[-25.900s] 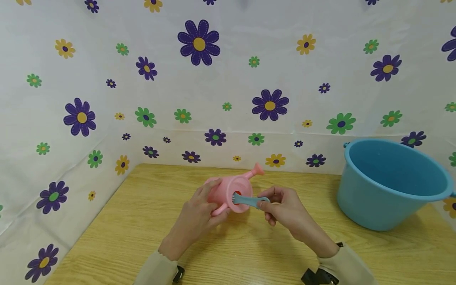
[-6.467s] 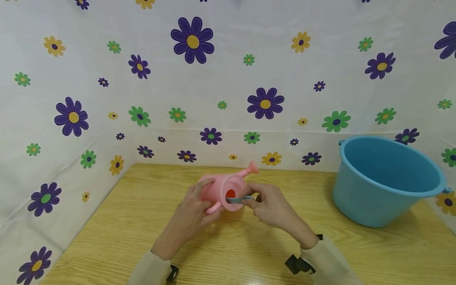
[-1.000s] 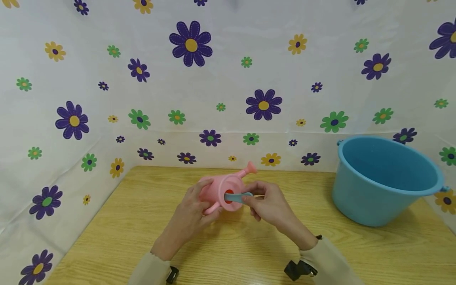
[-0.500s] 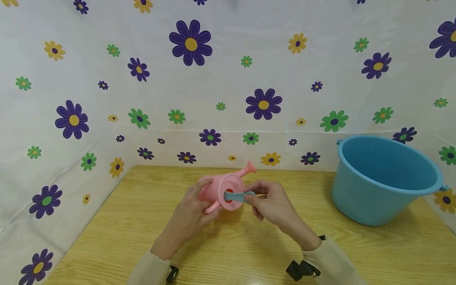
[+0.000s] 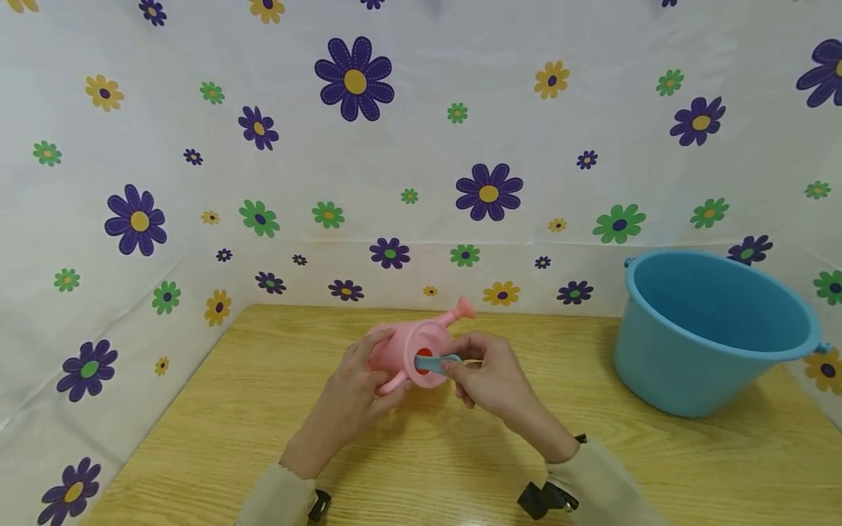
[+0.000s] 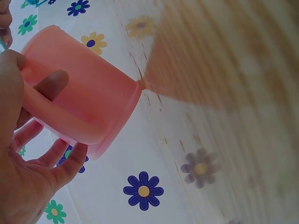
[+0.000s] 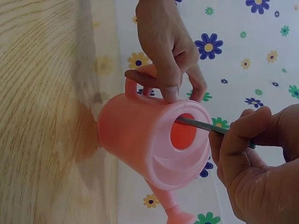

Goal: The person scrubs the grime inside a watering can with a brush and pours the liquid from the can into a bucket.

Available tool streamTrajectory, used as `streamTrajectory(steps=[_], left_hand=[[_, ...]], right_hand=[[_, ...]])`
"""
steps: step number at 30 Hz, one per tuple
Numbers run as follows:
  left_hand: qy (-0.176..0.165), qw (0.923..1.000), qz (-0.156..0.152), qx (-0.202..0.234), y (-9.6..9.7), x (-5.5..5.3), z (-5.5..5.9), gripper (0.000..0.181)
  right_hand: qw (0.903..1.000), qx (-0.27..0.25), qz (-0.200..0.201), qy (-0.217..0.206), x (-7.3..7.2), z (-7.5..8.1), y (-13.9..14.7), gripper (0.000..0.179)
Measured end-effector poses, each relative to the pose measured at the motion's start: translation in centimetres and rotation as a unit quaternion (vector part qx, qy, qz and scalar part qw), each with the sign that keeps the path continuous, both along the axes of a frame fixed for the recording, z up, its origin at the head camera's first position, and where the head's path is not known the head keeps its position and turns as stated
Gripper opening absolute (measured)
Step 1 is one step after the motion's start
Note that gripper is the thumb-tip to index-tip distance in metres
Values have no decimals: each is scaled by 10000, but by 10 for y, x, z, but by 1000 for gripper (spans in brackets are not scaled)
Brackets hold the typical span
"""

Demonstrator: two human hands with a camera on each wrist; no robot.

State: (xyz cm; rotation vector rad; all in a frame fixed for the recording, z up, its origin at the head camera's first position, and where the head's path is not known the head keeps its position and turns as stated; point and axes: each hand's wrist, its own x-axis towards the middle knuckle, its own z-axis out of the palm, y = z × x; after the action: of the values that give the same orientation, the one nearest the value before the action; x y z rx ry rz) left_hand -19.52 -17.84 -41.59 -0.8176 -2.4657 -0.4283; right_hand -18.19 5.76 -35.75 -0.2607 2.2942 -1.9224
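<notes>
A pink watering can [image 5: 400, 352] is held tilted low over the table, its round mouth turned toward my right side. My left hand [image 5: 349, 387] grips it at the handle; in the right wrist view one finger passes through the handle loop and the thumb lies near the rim. My right hand [image 5: 496, 376] pinches the end of a small light-blue fork [image 5: 430, 364]. Its front part goes through the round hole in the can's top, so the tines are hidden. Inside the hole the can looks red-orange, and I cannot tell whether anything lies there.
A large blue bucket [image 5: 691, 380] stands on the right of the wooden table [image 5: 217, 431]. Behind and to the left hangs a white sheet [image 5: 296, 183] printed with flowers. The can's pink sprinkler spout [image 5: 463, 307] points back and right.
Long before, the fork's tines showed at the can's mouth; now they are inside. Since half a second ago my right hand has shifted slightly left, pushing the fork deeper. My left hand keeps its grip.
</notes>
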Motion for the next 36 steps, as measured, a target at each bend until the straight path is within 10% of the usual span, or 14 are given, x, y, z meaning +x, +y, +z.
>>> streamTrajectory(steps=[36], left_hand=[[24,10000,68,15,2,1,2,34]], right_hand=[[9843,-1448,-627,-790,-11,-16,-19,19]])
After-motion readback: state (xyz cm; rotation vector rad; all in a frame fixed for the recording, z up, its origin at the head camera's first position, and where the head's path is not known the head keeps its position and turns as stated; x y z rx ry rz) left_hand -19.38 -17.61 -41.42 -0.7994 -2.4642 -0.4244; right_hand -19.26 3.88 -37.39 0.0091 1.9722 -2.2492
